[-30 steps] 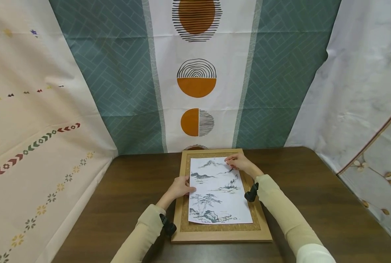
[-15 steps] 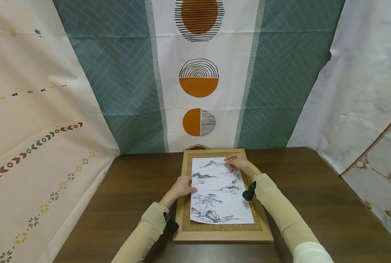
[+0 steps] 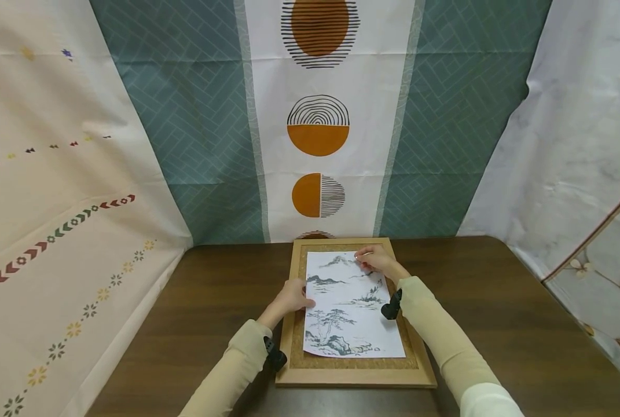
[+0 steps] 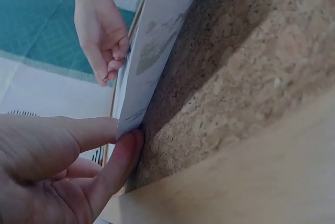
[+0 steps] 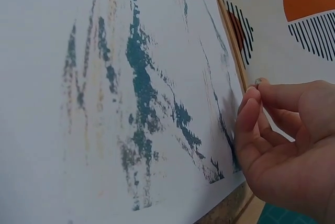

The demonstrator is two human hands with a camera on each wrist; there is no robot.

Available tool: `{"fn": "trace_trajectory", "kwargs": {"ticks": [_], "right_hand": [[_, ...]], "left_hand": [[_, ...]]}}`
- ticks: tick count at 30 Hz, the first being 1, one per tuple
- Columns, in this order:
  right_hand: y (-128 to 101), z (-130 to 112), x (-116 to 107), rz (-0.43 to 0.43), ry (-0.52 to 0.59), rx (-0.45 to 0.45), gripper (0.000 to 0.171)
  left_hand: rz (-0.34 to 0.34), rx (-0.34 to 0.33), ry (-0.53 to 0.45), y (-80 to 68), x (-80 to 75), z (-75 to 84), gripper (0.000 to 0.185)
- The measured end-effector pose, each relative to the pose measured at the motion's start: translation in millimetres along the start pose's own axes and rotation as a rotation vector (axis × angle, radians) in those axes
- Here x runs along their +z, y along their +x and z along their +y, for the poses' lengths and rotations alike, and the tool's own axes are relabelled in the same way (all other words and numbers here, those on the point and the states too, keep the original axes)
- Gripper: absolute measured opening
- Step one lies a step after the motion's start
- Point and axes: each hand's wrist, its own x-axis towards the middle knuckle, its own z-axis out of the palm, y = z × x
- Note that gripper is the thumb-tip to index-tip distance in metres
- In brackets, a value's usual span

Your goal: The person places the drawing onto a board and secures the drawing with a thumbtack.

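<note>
A white sheet of paper [image 3: 348,333] with a printed ink landscape lies over a wood-framed cork board [image 3: 353,379]. At the sheet's left edge, my left hand [image 3: 293,295] pinches the paper between thumb and finger. In the left wrist view that edge of the paper [image 4: 157,41] stands lifted off the cork [image 4: 235,82]. Near the sheet's upper right corner is my right hand [image 3: 376,259]. Its thumb and finger pinch a tiny shiny pushpin [image 5: 258,81], mostly hidden by the fingertips; its point cannot be seen.
The board rests on a dark brown wooden table [image 3: 226,289], its far end close to the patterned cloth [image 3: 317,145] behind. A flowered cream cloth [image 3: 54,260] hangs at the left and a pale one [image 3: 586,174] at the right.
The whole head view shifts slightly rightward. The left hand keeps its hold on the paper's edge, and the right hand stays near the upper right corner with only a slight shift.
</note>
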Motion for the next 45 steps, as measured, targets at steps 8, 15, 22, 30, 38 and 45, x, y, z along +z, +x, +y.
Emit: {"fn": "trace_trajectory", "kwargs": {"ticks": [8,15,22,30,38,45], "right_hand": [[6,1,2,0.027,-0.023,0.005,0.028],[11,0,6,0.056,-0.045,-0.026,0.026],[12,-3,12,0.056,-0.068,-0.068,0.028],[18,1,20,0.146,-0.059,-0.1,0.024],[17,-2,31,0.226,-0.054,-0.091,0.022],[23,-4,36,0.261,-0.168,-0.105,0.02]], "left_hand": [[-0.003,-0.001,-0.009,2.2,-0.3,0.2,0.02],[-0.003,-0.058,-0.046,3.1,0.2,0.7,0.022],[-0.001,-0.066,-0.028,2.3,0.5,0.6,0.022],[0.007,-0.054,-0.004,4.5,1.3,2.2,0.02],[-0.006,-0.022,0.043,3.1,-0.5,2.5,0.021],[0.002,-0.03,0.037,4.0,-1.1,4.1,0.019]]}}
